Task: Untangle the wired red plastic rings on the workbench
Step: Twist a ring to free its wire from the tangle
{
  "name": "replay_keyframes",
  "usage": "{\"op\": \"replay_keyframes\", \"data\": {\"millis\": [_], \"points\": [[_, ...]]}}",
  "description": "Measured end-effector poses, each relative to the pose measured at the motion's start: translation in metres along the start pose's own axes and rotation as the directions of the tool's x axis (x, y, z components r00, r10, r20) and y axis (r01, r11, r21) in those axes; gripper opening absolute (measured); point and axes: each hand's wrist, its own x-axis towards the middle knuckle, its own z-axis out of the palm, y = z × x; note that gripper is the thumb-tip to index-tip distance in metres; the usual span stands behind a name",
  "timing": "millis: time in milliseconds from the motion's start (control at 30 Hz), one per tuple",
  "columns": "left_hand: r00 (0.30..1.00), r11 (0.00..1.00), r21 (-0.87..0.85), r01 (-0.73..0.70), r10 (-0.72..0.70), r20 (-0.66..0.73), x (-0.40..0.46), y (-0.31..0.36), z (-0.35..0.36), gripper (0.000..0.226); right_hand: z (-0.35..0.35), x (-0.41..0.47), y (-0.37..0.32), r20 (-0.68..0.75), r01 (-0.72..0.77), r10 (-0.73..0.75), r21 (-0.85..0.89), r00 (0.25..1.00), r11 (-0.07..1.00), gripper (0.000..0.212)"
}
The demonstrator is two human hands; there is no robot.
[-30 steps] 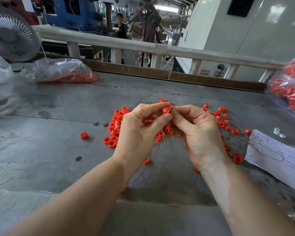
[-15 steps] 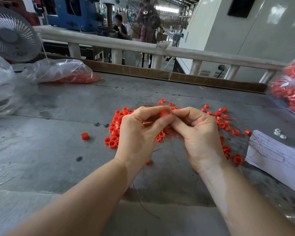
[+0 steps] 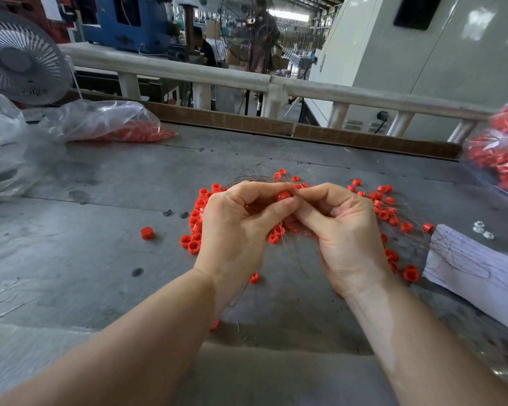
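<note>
A heap of small red plastic rings [image 3: 389,212] strung on thin wires lies on the grey workbench [image 3: 100,259]. Both hands meet above the heap's middle. My left hand [image 3: 241,227] pinches one red ring [image 3: 283,196] between thumb and forefinger. My right hand [image 3: 343,230] has its fingers curled and pinches at the same ring or its wire from the right. More rings [image 3: 194,230] show left of my left hand. One loose ring [image 3: 146,232] sits apart at the left. Rings under my palms are hidden.
A clear bag of red rings [image 3: 106,124] lies at the back left, another bag [image 3: 499,159] at the right edge. White paper [image 3: 475,271] with stray wires lies at the right, two small nuts [image 3: 481,230] beside it. A fan [image 3: 21,57] stands far left, a rail behind.
Both hands stay together over the heap. The pinched ring has turned slightly between the fingertips, and the view has shifted a little.
</note>
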Motion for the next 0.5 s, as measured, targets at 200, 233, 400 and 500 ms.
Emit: {"op": "replay_keyframes", "data": {"millis": [200, 233, 400, 500], "points": [[1.0, 0.999, -0.038, 0.019, -0.019, 0.015, 0.001, -0.003, 0.002, 0.018, 0.001, 0.0, 0.0, -0.028, 0.025, -0.026, -0.021, 0.999, 0.999, 0.002], [0.999, 0.999, -0.042, 0.03, -0.028, 0.032, 0.001, -0.004, 0.002, 0.019, 0.0, 0.0, -0.001, -0.04, 0.032, -0.033, -0.024, 0.999, 0.999, 0.002], [0.988, 0.98, -0.159, 0.122, -0.104, 0.119, 0.004, -0.009, 0.001, 0.019, -0.005, 0.003, -0.004, -0.046, 0.115, -0.122, -0.131, 0.991, 0.985, 0.015], [0.975, 0.947, -0.242, 0.209, -0.182, 0.13, 0.006, -0.011, -0.001, 0.024, -0.005, 0.003, -0.002, -0.005, 0.142, -0.148, -0.25, 0.989, 0.958, 0.016]]}}
